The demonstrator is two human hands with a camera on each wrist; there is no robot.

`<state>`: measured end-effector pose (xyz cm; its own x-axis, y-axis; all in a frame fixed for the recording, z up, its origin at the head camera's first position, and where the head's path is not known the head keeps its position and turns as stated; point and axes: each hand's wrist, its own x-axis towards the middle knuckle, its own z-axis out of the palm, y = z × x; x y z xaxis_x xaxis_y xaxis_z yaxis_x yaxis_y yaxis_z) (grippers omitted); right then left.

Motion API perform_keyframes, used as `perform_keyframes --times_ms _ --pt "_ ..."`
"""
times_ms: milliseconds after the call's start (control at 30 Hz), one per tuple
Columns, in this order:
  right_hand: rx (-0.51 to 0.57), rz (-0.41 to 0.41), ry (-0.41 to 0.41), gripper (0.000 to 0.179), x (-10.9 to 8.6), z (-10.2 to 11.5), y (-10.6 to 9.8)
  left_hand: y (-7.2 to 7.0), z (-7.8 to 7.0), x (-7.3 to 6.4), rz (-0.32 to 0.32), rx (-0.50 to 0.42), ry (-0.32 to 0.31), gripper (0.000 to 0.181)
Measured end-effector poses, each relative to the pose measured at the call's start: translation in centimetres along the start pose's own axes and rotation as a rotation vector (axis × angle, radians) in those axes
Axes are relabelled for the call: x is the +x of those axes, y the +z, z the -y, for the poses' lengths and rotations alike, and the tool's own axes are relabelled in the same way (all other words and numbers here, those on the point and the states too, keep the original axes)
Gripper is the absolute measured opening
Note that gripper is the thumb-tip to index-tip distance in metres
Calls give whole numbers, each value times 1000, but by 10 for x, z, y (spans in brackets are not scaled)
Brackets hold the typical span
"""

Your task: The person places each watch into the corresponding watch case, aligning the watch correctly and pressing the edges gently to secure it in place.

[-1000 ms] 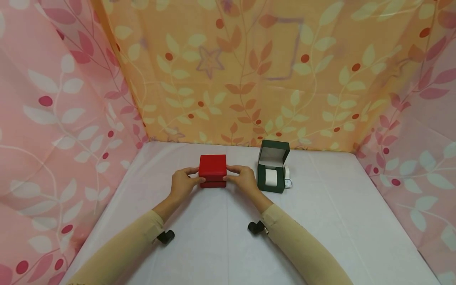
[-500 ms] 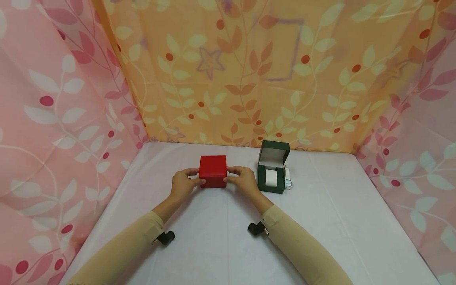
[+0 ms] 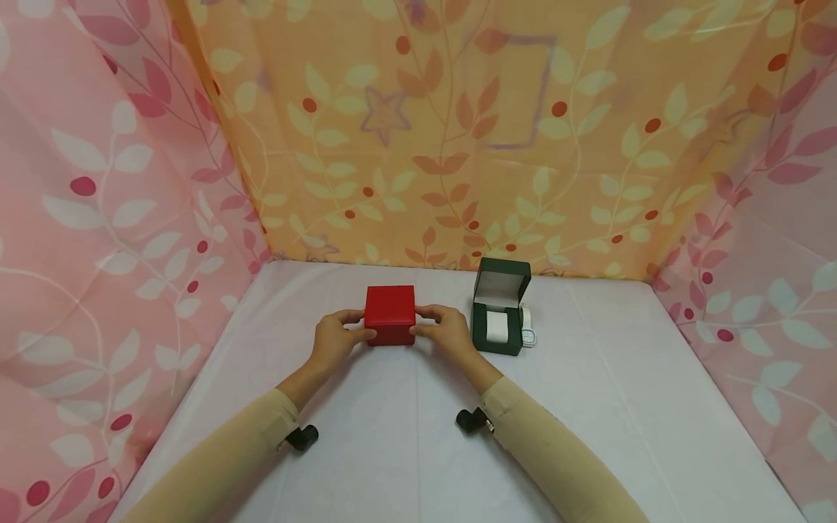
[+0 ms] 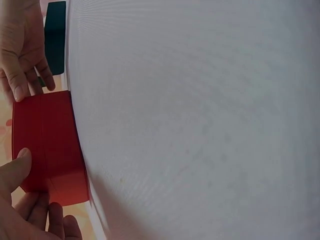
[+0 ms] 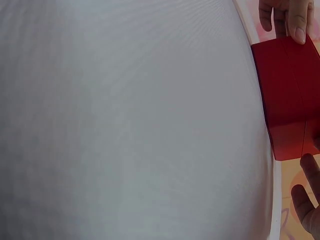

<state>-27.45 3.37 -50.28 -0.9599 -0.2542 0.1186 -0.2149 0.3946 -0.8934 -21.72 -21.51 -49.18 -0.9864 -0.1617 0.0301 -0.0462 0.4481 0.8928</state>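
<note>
A red box [image 3: 389,314] with its lid down stands on the white tabletop, left of the green box. My left hand [image 3: 335,338] holds its left side, the thumb at the front corner and the fingers along the side. On the opposite side my right hand [image 3: 448,331] grips it the same way. From the left wrist view, the red box [image 4: 47,145] shows a thin seam between lid and base, with the left thumb pressed on the lid. The right wrist view also has the red box [image 5: 287,95] between both hands. Its inside is hidden.
A green watch box [image 3: 497,341] stands with its lid raised and a white cushion [image 3: 497,327] inside. A white watch [image 3: 528,336] lies against its right side. Floral cloth walls [image 3: 418,181] close off the back and both sides of the white table [image 3: 366,450].
The red box's lid has come down: one second ago a dark gap showed between lid and base, and now they meet. Both hands have stayed at its sides.
</note>
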Motion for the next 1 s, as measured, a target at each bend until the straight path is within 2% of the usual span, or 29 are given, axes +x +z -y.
perform_keyframes --times_ms 333,767,1000 --pt "-63 11 -9 46 -2 7 -3 -2 -3 -2 36 -6 -8 52" --pt "-115 76 -45 48 -5 13 -7 -7 5 2 78 32 41 54" --pt "-156 105 -88 50 -6 12 -10 -10 3 0 102 53 47 56"
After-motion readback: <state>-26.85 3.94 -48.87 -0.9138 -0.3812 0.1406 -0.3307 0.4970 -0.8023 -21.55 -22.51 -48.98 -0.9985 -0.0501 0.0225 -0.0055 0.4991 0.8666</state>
